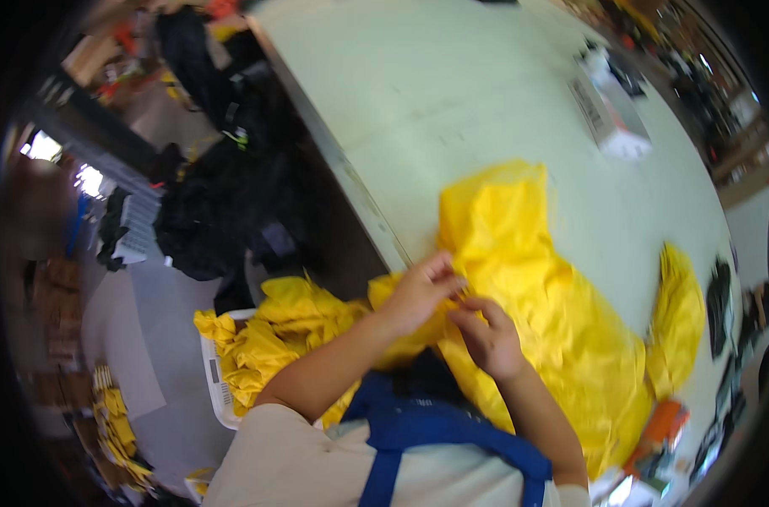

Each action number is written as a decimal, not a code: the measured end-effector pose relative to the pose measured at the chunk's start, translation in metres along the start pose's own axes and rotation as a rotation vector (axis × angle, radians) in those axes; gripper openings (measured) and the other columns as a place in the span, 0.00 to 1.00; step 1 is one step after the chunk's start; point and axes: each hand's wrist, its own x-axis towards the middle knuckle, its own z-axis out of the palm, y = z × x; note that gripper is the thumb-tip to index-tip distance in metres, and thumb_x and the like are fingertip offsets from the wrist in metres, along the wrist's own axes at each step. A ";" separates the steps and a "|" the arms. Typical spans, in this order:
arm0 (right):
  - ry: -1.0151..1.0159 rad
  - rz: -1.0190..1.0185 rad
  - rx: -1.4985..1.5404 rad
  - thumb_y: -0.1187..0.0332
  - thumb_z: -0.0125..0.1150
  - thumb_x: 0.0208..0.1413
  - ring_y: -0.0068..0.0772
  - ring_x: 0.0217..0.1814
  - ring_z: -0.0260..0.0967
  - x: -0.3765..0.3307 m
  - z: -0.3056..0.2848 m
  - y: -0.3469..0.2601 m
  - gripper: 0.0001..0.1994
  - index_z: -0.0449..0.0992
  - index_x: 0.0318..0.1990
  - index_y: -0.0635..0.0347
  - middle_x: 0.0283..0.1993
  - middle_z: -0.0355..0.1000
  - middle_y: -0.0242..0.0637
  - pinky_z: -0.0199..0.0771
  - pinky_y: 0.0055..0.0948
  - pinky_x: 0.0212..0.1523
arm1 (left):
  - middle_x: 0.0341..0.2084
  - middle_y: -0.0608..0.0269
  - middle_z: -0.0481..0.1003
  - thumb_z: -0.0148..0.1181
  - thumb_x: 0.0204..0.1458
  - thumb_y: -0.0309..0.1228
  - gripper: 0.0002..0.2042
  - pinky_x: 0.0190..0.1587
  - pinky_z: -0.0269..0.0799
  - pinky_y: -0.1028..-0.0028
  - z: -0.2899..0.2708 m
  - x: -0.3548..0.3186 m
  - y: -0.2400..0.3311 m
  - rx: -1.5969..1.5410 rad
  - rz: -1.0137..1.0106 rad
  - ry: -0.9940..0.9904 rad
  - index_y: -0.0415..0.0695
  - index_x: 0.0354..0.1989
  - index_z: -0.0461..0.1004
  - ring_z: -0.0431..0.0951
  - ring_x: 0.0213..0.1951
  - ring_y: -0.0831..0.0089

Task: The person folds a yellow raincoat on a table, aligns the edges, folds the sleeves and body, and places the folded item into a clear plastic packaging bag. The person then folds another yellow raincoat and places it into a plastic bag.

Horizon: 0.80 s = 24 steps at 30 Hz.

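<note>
A large yellow garment (528,279) of thin shiny fabric lies spread over the near edge of a pale table (452,93). My left hand (418,294) pinches the fabric's edge near the table's side. My right hand (486,338) sits just beside it, fingers curled on the same edge of yellow fabric. The two hands nearly touch. My forearms come up from the lower edge, over a blue apron strap (435,431).
A white basket (220,380) heaped with more yellow garments stands at my lower left. Dark clothing (224,203) is piled left of the table. A white box (608,114) lies far right on the table. An orange object (659,431) sits near the right edge.
</note>
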 end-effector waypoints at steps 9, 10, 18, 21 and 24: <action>0.209 0.064 -0.021 0.83 0.64 0.38 0.43 0.36 0.69 -0.014 -0.014 -0.003 0.14 0.72 0.34 0.60 0.36 0.72 0.40 0.71 0.32 0.35 | 0.30 0.67 0.74 0.56 0.55 0.21 0.06 0.37 0.69 0.82 0.018 -0.012 0.014 0.112 0.097 -0.120 0.40 0.40 0.69 0.73 0.32 0.82; 0.224 0.075 0.001 0.84 0.64 0.38 0.43 0.36 0.69 -0.015 -0.014 -0.004 0.14 0.72 0.34 0.60 0.36 0.72 0.41 0.71 0.31 0.35 | 0.29 0.67 0.74 0.56 0.55 0.22 0.06 0.37 0.69 0.82 0.021 -0.016 0.016 0.137 0.100 -0.113 0.40 0.39 0.69 0.73 0.32 0.82; 0.275 0.028 0.045 0.85 0.63 0.37 0.42 0.36 0.68 -0.029 -0.016 -0.008 0.15 0.73 0.36 0.61 0.37 0.68 0.41 0.71 0.30 0.35 | 0.24 0.58 0.72 0.60 0.52 0.24 0.07 0.29 0.68 0.76 0.032 -0.030 0.003 0.555 0.414 0.015 0.40 0.34 0.67 0.73 0.24 0.73; 0.302 0.016 0.067 0.85 0.63 0.38 0.41 0.36 0.69 -0.033 -0.014 -0.010 0.15 0.73 0.36 0.61 0.36 0.69 0.42 0.71 0.30 0.35 | 0.23 0.58 0.72 0.60 0.52 0.23 0.07 0.29 0.68 0.76 0.029 -0.029 0.000 0.455 0.326 0.041 0.40 0.34 0.67 0.73 0.24 0.74; 0.316 0.177 0.132 0.87 0.61 0.39 0.41 0.35 0.70 -0.034 -0.013 -0.016 0.14 0.72 0.35 0.60 0.35 0.69 0.42 0.72 0.29 0.34 | 0.25 0.59 0.74 0.60 0.52 0.23 0.07 0.31 0.69 0.78 0.026 -0.032 -0.002 0.405 0.310 0.005 0.39 0.34 0.68 0.75 0.26 0.76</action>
